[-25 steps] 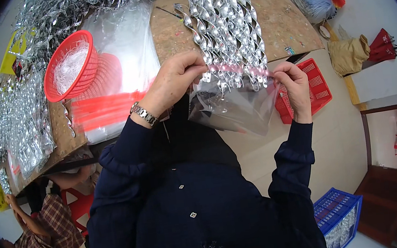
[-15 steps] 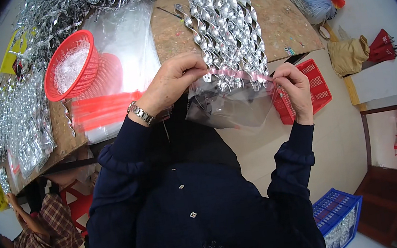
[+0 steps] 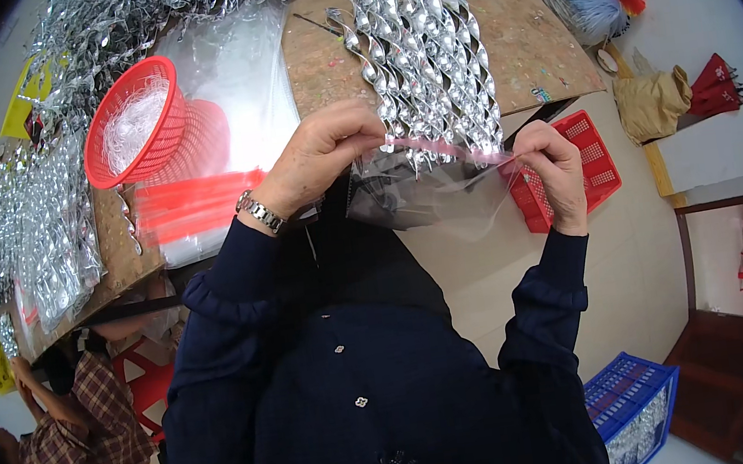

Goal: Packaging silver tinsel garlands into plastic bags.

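Note:
Between my hands stretches a clear plastic bag (image 3: 423, 196) with a pinkish-red band along its upper edge. My left hand (image 3: 324, 150), with a metal watch on the wrist, pinches one end of that edge. The other end is pinched between thumb and fingers of my right hand (image 3: 553, 163). The bag hangs past the table edge. Just beyond it lies a row of silver twisted spiral strips (image 3: 424, 58), side by side on the table. Their near ends reach the banded edge; whether they are inside the bag I cannot tell.
Flat clear bags with red edges (image 3: 201, 206) lie left, under a red basket (image 3: 135, 122) of fine white strands. More silver spirals (image 3: 46, 225) cover the table's left. A red crate (image 3: 589, 154) and a blue crate (image 3: 634, 404) stand right. A person in plaid (image 3: 90, 433) sits left.
Both hands stay in almost the same place, still pinching the bag's edge. The hanging part of the bag has shifted shape slightly. At the left, the seated person has moved a little.

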Available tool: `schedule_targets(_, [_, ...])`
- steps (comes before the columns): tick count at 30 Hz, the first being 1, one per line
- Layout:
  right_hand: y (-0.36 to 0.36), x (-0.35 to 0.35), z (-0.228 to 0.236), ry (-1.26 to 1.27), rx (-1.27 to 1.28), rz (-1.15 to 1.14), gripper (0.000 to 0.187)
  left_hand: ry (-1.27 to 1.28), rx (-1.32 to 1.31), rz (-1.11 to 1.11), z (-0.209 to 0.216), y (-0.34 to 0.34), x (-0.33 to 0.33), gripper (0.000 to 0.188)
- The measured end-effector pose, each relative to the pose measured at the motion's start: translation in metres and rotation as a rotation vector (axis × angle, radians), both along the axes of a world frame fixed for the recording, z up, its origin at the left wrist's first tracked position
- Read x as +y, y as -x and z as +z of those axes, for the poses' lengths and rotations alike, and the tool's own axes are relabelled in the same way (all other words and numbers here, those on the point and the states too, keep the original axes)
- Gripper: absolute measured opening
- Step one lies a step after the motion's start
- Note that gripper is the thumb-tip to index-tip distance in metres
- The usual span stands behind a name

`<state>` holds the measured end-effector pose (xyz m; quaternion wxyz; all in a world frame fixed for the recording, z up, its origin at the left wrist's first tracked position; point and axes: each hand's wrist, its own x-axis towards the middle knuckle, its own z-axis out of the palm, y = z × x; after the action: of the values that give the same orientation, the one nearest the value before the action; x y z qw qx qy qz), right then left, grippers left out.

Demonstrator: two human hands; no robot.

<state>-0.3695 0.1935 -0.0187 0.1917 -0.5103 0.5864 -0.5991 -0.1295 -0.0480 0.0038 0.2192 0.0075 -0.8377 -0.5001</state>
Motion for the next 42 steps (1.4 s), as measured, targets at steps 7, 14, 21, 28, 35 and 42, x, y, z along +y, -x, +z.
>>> schedule_targets(7, [0.001,0.0,-0.002,0.004,-0.003,0.006,0.01,0.03,0.024,0.008,-0.002,0.0,0.001,0.003])
schedule_targets(14, [0.0,-0.006,-0.006,0.077,-0.018,-0.034,0.009,-0.128,-0.018,0.071,-0.005,0.001,0.003,0.003])
schedule_targets(21, [-0.002,0.001,0.0,0.016,-0.062,0.036,0.008,0.066,0.064,0.044,-0.005,0.001,0.002,0.005])
schedule_targets(28, [-0.002,0.0,-0.008,0.05,-0.147,-0.002,0.006,-0.026,0.026,0.047,-0.007,0.0,0.003,0.006])
schedule_targets(35, [-0.004,-0.001,-0.005,0.094,-0.117,0.034,0.008,-0.007,0.119,0.024,-0.01,0.001,0.002,0.006])
schedule_targets(42, [-0.003,-0.004,-0.012,0.059,-0.122,-0.04,0.008,-0.069,0.002,0.095,-0.011,0.001,0.003,0.006])
